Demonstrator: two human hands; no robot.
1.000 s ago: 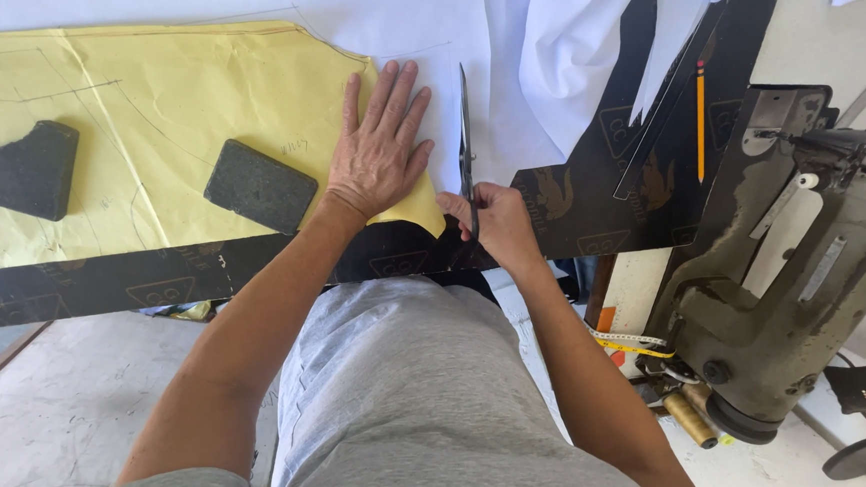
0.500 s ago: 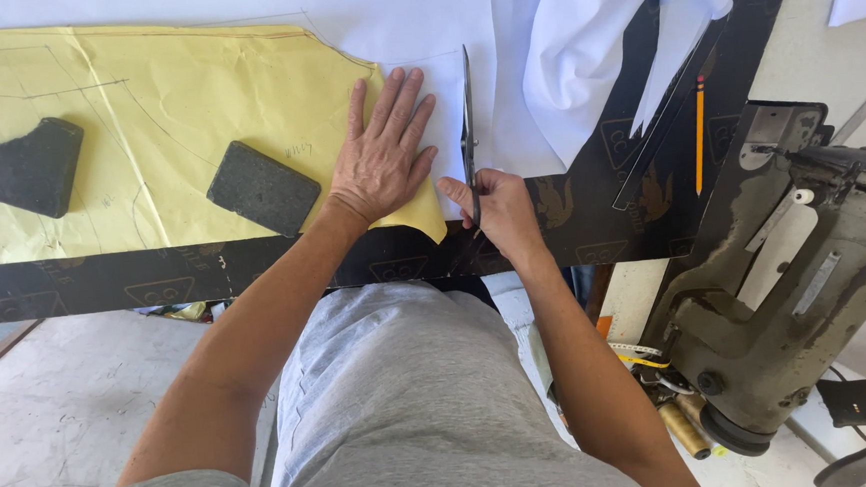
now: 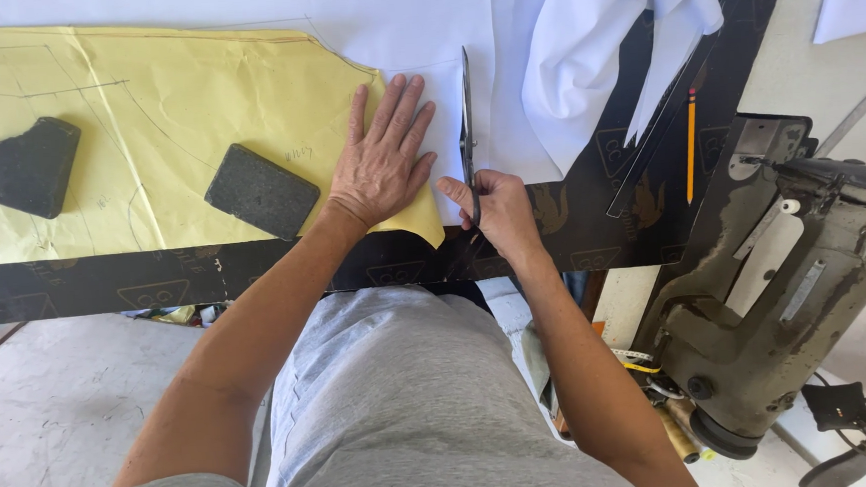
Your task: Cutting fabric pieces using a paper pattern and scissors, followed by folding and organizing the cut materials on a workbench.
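Observation:
My left hand (image 3: 383,161) lies flat, fingers spread, on the right end of a yellow paper pattern (image 3: 145,121) and the white fabric (image 3: 410,34) under it. My right hand (image 3: 496,210) grips the handles of dark scissors (image 3: 466,111). Their blades point away from me along the white fabric, just right of my left fingertips. Two dark flat weights (image 3: 18,167) (image 3: 261,191) rest on the yellow pattern to the left of my left hand.
The black table edge (image 3: 105,284) runs across in front of me. More white cloth (image 3: 601,43) is heaped at the back right. An orange pencil (image 3: 690,142) lies on the black surface. An old sewing machine (image 3: 775,273) stands at the right, with cables below.
The scissors have moved a little farther away from me along the white fabric. My left hand stays pressed on the pattern.

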